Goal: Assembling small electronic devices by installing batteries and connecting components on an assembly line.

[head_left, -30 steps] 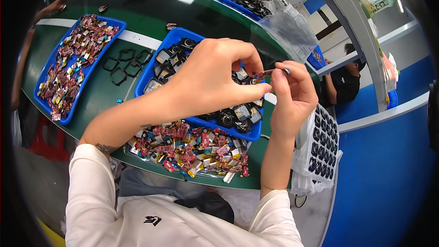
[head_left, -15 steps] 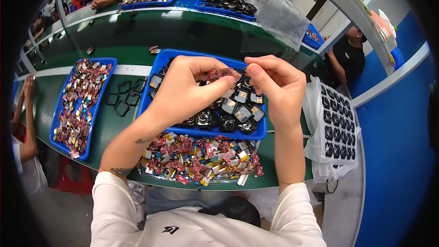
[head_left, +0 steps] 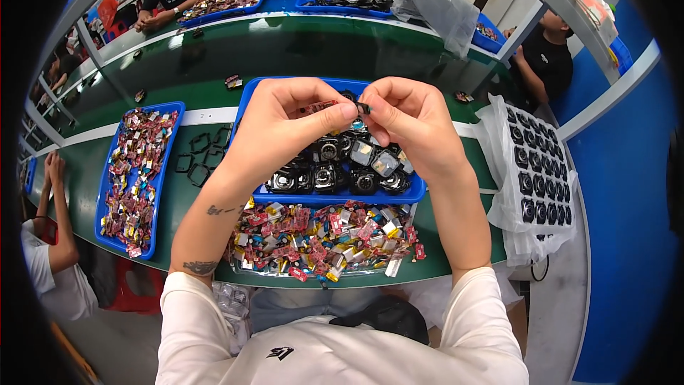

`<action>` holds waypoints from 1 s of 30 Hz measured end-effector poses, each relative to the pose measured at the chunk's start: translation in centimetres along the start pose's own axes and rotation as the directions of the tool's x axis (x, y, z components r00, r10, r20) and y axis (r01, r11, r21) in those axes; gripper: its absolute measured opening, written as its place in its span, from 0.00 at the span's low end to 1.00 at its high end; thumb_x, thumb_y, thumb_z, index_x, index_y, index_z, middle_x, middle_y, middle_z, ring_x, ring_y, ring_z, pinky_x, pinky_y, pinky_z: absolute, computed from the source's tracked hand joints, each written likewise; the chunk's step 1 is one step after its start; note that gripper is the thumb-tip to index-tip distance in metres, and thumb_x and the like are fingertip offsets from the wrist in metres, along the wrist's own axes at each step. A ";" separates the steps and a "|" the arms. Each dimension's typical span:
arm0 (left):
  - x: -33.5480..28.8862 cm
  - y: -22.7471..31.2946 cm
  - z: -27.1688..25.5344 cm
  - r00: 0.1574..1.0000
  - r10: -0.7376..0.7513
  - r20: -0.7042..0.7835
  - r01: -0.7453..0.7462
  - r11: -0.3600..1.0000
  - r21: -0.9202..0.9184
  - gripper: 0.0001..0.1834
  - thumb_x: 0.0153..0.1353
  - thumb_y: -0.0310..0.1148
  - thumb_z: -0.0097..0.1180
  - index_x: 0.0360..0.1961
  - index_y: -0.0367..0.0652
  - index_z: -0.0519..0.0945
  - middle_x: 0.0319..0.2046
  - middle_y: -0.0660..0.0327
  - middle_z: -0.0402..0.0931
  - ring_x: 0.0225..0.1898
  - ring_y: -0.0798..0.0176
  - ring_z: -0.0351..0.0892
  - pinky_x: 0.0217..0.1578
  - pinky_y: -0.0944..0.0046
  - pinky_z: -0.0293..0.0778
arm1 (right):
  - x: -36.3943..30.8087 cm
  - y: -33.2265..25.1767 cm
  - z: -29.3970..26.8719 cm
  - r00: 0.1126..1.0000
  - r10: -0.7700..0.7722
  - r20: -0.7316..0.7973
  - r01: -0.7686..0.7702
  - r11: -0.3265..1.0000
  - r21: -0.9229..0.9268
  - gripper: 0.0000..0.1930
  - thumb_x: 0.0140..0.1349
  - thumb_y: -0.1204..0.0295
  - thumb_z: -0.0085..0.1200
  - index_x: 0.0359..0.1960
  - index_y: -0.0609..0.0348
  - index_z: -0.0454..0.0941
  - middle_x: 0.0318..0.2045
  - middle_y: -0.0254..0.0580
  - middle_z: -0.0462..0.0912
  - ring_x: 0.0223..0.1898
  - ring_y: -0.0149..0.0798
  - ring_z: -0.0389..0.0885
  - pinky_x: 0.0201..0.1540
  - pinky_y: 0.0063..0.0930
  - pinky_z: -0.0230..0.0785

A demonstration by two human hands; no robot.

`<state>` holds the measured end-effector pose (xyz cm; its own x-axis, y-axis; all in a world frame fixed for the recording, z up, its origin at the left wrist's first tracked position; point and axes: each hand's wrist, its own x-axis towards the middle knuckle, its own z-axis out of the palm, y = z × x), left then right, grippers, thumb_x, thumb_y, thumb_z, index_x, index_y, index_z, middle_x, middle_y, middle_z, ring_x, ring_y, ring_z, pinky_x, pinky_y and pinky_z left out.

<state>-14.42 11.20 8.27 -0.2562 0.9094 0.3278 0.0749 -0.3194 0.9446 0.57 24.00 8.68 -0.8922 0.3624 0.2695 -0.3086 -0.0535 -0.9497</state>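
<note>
My left hand (head_left: 281,121) is closed in a pinch on a small red circuit board (head_left: 317,108), mostly covered by the fingers. My right hand (head_left: 413,114) pinches a small black part (head_left: 363,108) at the board's right end; its exact kind is too small to tell. Both sets of fingertips nearly meet above a blue tray (head_left: 419,194). Black square watch cases (head_left: 326,177) fill that tray, some with pale backs facing up. On the near side of it lies a heap of red circuit boards (head_left: 320,242) with silver, yellow and blue parts attached.
Left of me stands another blue tray (head_left: 152,235) of circuit boards, beside several loose black frames (head_left: 199,150). On the right, a white-wrapped tray (head_left: 499,221) holds rows of black watch cases. A green belt (head_left: 278,50) runs beyond, with co-workers across it.
My hands have come closer together, with the right fingertips now closed on the black part at the board's end. The view has shifted slightly.
</note>
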 end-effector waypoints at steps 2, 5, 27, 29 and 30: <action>0.0 0.2 -0.1 1.000 0.022 -0.012 -0.021 0.996 0.087 0.04 0.56 0.26 0.61 0.29 0.36 0.81 0.27 0.64 0.79 0.30 0.75 0.75 0.32 0.75 0.70 | 0.0 0.1 0.3 0.999 -0.030 -0.023 0.029 0.998 -0.064 0.09 0.61 0.68 0.58 0.33 0.63 0.78 0.26 0.34 0.79 0.23 0.22 0.72 0.24 0.13 0.62; 0.0 0.3 -0.3 0.999 0.048 -0.006 -0.047 0.998 0.042 0.04 0.56 0.27 0.61 0.28 0.37 0.81 0.26 0.66 0.78 0.29 0.77 0.74 0.30 0.76 0.67 | -0.1 -0.3 0.7 0.988 -0.073 -0.137 0.055 0.990 -0.131 0.08 0.62 0.69 0.56 0.33 0.63 0.78 0.23 0.32 0.77 0.22 0.21 0.70 0.22 0.12 0.57; 0.3 0.9 -2.1 0.994 -0.012 0.106 0.040 0.964 -0.263 0.06 0.60 0.31 0.56 0.32 0.39 0.76 0.28 0.65 0.75 0.34 0.72 0.72 0.41 0.68 0.71 | 1.3 2.2 -3.5 0.997 -0.028 0.078 0.081 0.543 -0.836 0.07 0.55 0.77 0.53 0.36 0.61 0.75 0.29 0.37 0.78 0.31 0.34 0.79 0.33 0.28 0.70; 0.2 0.9 -1.9 0.996 -0.013 0.084 0.030 0.977 -0.210 0.06 0.60 0.30 0.56 0.33 0.38 0.77 0.29 0.64 0.76 0.34 0.72 0.74 0.41 0.69 0.71 | 1.1 3.7 -3.8 0.997 -0.033 0.063 0.069 0.232 -0.970 0.08 0.53 0.78 0.53 0.35 0.59 0.77 0.31 0.39 0.78 0.34 0.38 0.79 0.36 0.31 0.71; 0.2 0.8 -1.8 0.996 -0.012 0.090 0.031 0.977 -0.210 0.06 0.60 0.30 0.56 0.33 0.38 0.77 0.29 0.64 0.76 0.34 0.72 0.74 0.41 0.69 0.71 | 1.0 4.2 -4.0 0.998 -0.036 0.054 0.050 -0.106 -0.993 0.09 0.51 0.79 0.52 0.35 0.57 0.78 0.32 0.40 0.79 0.37 0.43 0.79 0.39 0.35 0.71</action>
<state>-16.17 10.62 9.10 -0.1688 0.9336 0.3160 -0.1374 -0.3398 0.9304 -0.31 27.91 4.33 -0.8969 0.3136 0.3119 0.3159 0.9478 -0.0447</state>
